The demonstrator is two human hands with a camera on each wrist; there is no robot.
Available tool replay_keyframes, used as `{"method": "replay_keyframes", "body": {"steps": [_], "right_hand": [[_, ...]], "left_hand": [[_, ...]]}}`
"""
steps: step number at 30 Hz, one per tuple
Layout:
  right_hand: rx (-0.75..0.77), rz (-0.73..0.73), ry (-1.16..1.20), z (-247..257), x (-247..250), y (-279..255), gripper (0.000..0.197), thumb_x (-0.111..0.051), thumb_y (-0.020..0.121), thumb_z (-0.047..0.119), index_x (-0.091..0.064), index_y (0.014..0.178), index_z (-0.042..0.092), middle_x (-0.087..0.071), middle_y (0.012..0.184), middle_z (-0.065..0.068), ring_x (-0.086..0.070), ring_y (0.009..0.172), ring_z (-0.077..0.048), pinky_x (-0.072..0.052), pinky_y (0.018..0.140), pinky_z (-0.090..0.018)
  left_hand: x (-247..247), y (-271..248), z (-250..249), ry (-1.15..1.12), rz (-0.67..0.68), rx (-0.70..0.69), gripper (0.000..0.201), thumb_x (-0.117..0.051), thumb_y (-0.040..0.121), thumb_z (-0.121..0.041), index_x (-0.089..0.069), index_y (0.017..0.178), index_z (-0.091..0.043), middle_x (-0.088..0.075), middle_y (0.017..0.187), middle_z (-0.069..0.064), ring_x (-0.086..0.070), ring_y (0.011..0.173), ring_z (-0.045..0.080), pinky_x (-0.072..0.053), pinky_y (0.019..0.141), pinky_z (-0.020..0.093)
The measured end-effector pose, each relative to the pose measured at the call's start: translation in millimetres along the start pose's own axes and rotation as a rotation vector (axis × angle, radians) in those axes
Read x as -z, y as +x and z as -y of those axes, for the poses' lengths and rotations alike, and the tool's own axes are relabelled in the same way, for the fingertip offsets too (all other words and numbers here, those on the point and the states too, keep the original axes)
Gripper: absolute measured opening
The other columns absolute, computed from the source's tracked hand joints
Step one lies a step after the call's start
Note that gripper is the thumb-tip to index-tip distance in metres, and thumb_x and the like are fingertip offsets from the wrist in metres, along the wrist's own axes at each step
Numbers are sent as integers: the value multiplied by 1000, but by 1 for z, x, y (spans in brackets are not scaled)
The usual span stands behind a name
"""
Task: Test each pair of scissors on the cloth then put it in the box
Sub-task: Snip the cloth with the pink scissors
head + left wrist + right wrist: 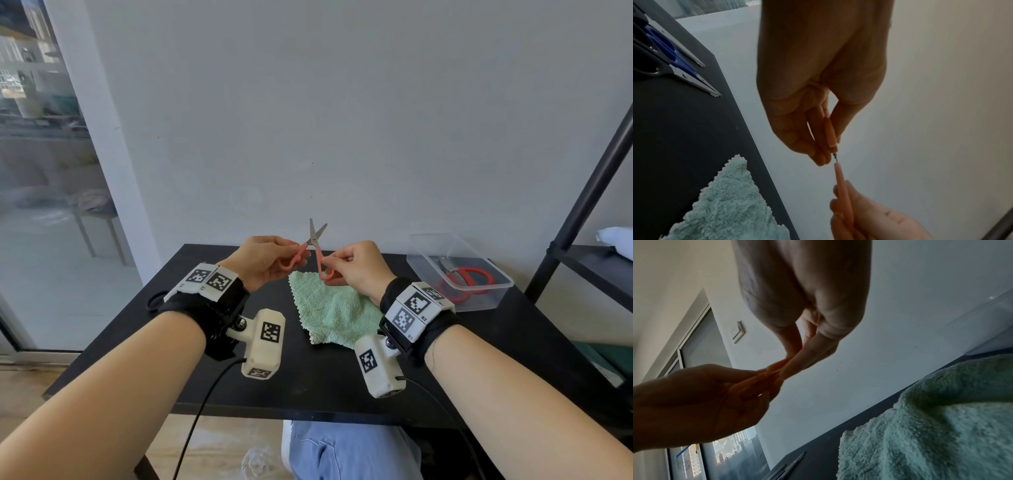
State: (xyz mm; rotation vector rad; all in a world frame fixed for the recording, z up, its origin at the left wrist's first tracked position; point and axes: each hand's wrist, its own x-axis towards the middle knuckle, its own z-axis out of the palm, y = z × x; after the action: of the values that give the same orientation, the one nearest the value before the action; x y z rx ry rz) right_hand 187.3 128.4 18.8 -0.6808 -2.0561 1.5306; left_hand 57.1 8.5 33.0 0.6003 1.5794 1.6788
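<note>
A small pair of pink-handled scissors [315, 245] is held up above the green cloth [334, 310], blades spread and pointing upward. My left hand [295, 251] pinches the left handle loop; my right hand [337, 263] pinches the right one. The left wrist view shows the left fingers [823, 155] closed on the pink handle [830, 134]. In the right wrist view the right fingertips [793, 368] meet the handle, which is mostly hidden. The cloth lies crumpled on the black table [308, 383]. At the back right stands the clear plastic box [479, 298], with red-handled scissors [467, 279] in it.
On the table's left side lie blue-handled scissors [668, 47] and black-handled scissors [651, 68], mostly hidden behind my left wrist in the head view. A black shelf frame [582, 202] rises at the right. A wall runs behind the table, and a window is on the left.
</note>
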Motion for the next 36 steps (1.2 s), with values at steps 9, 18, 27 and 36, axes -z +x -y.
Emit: {"method": "replay_keyframes", "body": {"steps": [9,18,27,36], "right_hand": [[-13,-45,4,5,10,-5,14,-66,86,6,-69,75,-2,-65,69,-13,-69,67,-24,-60,70,-33],[-30,-101,54,-1,35,-12,19,-68,85,12,-69,82,-7,-66,70,-11,-68,65,-20,-60,63,-25],[-19,-79,10,0,54,-12,8,-71,82,7,-69,76,3,-69,74,-14,-68,65,-20,-60,66,-27],[-108,-246,-66,-7,128,-6,16,-66,83,-5,-65,93,-17,-65,80,-20,-65,66,-26,-60,63,-28]], "left_hand": [[-24,3,1,108,93,54,12,-61,90,-12,-59,81,-6,-69,80,8,-68,71,14,-54,70,28],[-56,10,7,45,176,69,10,-57,93,-9,-56,84,-5,-65,76,7,-64,63,10,-54,71,30],[-73,15,12,115,121,-23,15,-63,90,-15,-51,89,-8,-67,81,10,-64,74,17,-55,75,32],[-122,26,-3,429,113,-99,9,-56,95,-17,-61,98,-10,-72,88,12,-66,74,21,-56,73,32]]}}
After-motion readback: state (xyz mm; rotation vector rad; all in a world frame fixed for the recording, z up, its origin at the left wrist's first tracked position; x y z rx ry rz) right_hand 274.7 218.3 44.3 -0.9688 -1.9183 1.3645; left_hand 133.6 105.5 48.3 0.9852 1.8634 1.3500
